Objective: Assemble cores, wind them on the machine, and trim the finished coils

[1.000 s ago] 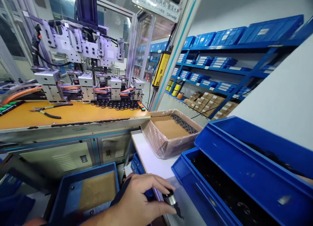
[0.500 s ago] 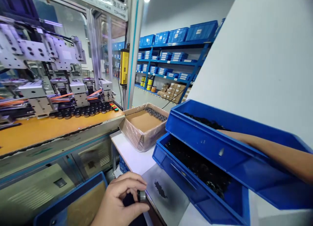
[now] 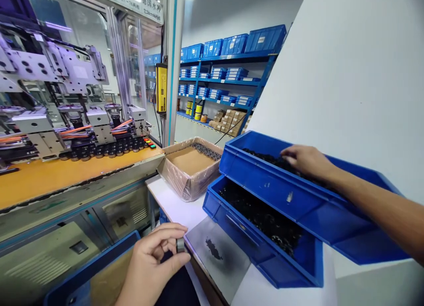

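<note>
At the top left of the frame a white sign [image 3: 132, 3] carries Chinese characters and some digits, too small and cut off for me to read surely. At the bottom centre the left hand [image 3: 149, 266] pinches a small ring [image 3: 180, 245] between thumb and fingertips; the ring is short, dark grey and metallic, with a lighter rim. At the centre right the right hand [image 3: 306, 161] lies palm down on the black parts [image 3: 265, 156] in the upper blue bin [image 3: 265, 182], and I cannot tell whether its fingers grip any.
</note>
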Demonstrator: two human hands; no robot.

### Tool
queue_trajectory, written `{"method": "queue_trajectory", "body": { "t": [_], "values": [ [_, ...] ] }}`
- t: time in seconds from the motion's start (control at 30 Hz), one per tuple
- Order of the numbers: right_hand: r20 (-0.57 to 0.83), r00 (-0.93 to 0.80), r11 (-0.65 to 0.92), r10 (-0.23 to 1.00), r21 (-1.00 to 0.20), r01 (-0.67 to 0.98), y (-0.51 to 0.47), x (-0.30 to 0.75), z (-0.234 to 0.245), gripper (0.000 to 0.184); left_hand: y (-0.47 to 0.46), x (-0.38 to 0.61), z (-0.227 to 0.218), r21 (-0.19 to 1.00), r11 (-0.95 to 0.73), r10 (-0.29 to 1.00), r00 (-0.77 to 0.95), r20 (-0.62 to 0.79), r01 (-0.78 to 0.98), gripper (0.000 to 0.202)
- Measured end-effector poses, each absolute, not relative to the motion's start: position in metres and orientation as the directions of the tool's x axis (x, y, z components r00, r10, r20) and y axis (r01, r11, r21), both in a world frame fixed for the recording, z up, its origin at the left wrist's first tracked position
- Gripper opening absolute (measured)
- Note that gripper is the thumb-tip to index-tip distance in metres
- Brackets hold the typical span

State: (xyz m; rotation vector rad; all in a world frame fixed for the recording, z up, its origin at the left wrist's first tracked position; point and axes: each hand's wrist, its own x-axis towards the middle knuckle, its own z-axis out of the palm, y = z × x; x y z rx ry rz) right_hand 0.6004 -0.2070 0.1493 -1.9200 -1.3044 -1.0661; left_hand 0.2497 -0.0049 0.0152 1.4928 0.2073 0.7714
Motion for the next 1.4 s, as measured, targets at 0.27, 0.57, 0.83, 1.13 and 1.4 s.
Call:
{"method": "queue_trajectory", "body": {
  "t": [0.27,0.57,0.83,1.13,1.4],
  "values": [
    [0.729,-0.062,0.269,0.682,-0.171,0.948,-0.153,0.467,0.109,0.011,-0.012,0.253,0.014,0.959,0.095,0.588,0.793,0.163,-0.267,0.032],
    [0.765,-0.058,0.569,0.642,-0.424,0.705,-0.127,0.410,0.043,0.020,-0.019,0.255,0.014,0.929,0.227,0.540,0.832,0.130,-0.292,0.038],
    [0.801,-0.127,0.624,0.585,-0.344,0.701,-0.132,0.419,0.044,0.036,-0.021,0.265,0.016,0.925,0.137,0.548,0.805,0.227,-0.354,0.042],
    [0.854,-0.223,0.601,0.471,-0.126,0.789,-0.129,0.420,0.044,0.021,-0.017,0.259,0.028,0.945,0.049,0.541,0.804,0.248,-0.324,0.050],
    [0.836,-0.269,0.580,0.478,-0.070,0.811,-0.130,0.420,0.047,0.013,-0.016,0.257,0.027,0.949,0.095,0.536,0.819,0.204,-0.299,0.044]
  ]
}}
